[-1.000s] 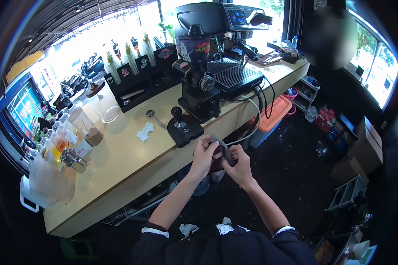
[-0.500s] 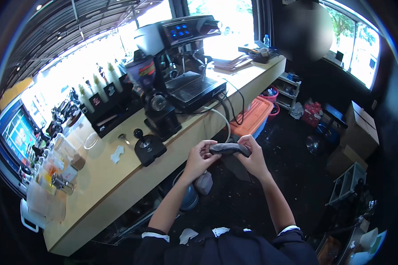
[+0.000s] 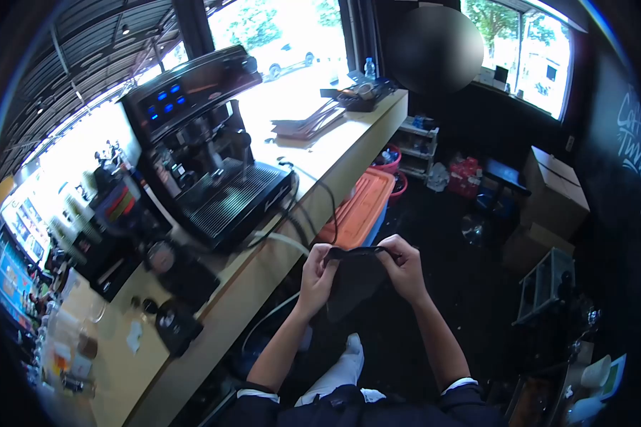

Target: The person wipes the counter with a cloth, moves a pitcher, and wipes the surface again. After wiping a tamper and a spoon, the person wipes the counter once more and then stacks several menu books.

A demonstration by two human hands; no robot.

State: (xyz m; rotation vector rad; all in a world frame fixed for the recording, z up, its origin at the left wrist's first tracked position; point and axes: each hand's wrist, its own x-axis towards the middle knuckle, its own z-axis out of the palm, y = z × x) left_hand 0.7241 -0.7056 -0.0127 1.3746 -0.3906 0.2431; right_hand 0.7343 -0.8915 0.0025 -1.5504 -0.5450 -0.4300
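Observation:
A dark cloth hangs between my hands in front of my body, its upper edge stretched nearly level. My left hand pinches one top corner, and my right hand pinches the other. The lower part of the cloth blends into the dark floor. Left of my hands, on the wooden counter, stands an espresso machine with lit blue buttons. Beside it is a coffee grinder, and a black tamping stand sits near the counter's edge.
An orange-lidded bin stands beside the counter, beyond my hands. Cables hang over the counter edge. To the right are cardboard boxes, a stool and a grey rack. Folders lie farther along the counter.
The view has swung right, so the counter and machine sit farther left. The cloth, bunched thicker between my hands before, now hangs from a thinner, straighter top edge. A white-clad leg has come into view below.

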